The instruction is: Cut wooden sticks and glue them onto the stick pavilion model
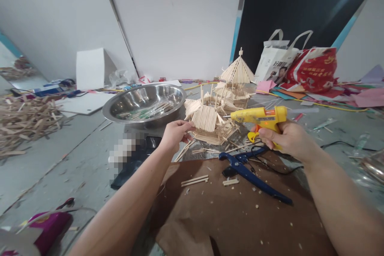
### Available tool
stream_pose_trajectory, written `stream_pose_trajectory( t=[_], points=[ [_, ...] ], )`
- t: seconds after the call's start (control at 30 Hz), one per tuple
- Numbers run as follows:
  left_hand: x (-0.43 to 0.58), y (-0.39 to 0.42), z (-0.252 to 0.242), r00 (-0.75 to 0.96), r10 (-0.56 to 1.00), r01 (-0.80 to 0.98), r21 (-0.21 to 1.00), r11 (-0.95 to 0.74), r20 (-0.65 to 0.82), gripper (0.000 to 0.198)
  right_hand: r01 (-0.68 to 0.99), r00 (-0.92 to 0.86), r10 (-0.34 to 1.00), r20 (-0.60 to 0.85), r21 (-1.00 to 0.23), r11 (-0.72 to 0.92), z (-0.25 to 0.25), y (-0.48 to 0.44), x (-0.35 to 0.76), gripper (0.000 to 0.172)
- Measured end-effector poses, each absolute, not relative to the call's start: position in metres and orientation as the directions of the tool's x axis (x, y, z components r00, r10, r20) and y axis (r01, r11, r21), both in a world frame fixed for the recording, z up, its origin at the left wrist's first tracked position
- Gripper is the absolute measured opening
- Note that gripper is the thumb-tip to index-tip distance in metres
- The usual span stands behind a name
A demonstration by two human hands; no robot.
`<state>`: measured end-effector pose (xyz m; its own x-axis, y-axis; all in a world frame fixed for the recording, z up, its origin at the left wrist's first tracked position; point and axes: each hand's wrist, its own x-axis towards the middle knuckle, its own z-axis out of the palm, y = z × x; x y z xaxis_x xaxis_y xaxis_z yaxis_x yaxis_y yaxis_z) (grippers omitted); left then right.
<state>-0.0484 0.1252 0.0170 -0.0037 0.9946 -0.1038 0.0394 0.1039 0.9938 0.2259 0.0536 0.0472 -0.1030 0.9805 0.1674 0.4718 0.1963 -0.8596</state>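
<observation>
My right hand (285,138) is wrapped round the handle of a yellow hot glue gun (259,116), with a clear glue stick poking out of its back. The nozzle points left, close beside a small pavilion model (207,118) built of thin wooden sticks. At the model's left side, my left hand (178,132) pinches the edge of a slatted roof panel; its fingertips partly cover the contact. Behind stands a second stick section with a pointed roof (238,70). Blue-handled cutters (255,178) lie below the glue gun, near short cut sticks (195,181) on a brown sheet (240,216).
A steel basin (144,120) with packed sticks stands behind my left arm. Beside that arm lies a dark flat object (135,164), partly blurred out. Wood strips (27,124) are heaped at far left. Bags (312,68) and coloured paper (366,96) sit at back right. A cable (285,172) trails right.
</observation>
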Motion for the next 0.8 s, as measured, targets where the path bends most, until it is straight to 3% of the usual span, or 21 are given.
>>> stream_pose_trajectory(
  t=[0.3,0.5,0.8],
  points=[
    [-0.052,0.128,0.019,0.036,0.987,0.028,0.987,0.157,-0.158,0.019,0.493,-0.090,0.985,0.144,-0.853,0.170,0.048,0.052,0.225,0.030],
    [-0.053,0.129,0.015,0.048,0.993,0.048,0.993,0.109,-0.111,0.021,0.563,-0.116,0.980,0.164,-0.801,0.201,0.050,0.061,0.216,0.029],
    [-0.054,0.127,0.012,-0.020,1.000,0.162,0.987,0.005,-0.001,0.019,0.766,-0.217,0.930,0.298,-0.539,0.351,0.073,0.097,0.175,0.031]
  ],
)
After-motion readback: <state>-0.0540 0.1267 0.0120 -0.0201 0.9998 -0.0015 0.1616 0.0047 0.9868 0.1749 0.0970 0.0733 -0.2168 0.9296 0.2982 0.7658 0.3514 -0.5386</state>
